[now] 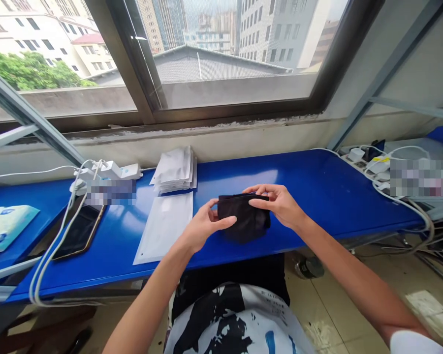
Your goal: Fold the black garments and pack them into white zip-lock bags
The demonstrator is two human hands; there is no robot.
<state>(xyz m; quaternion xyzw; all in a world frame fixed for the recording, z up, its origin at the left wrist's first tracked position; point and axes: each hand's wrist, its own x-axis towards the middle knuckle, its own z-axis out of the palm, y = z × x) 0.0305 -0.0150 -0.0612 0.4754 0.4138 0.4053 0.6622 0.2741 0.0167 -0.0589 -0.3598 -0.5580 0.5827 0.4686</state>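
Note:
A folded piece of black cloth (243,219) is held up between my two hands over the front part of the blue table. My left hand (205,222) grips its left edge, thumb across the near face. At the upper right corner, my right hand (275,202) pinches the top edge between thumb and fingers. What kind of cloth item it is, I cannot tell. Just left of my left hand lies a flat translucent plastic bag (164,226). Behind that bag sits a stack of filled translucent bags (174,169).
A smartphone (79,228) and white cables (53,246) lie left, near a power strip with chargers (110,170). A tissue pack (7,226) is at far left. More chargers and cables (378,167) crowd the right end. Metal struts (387,69) rise by the window. A bottle (310,268) is on the floor.

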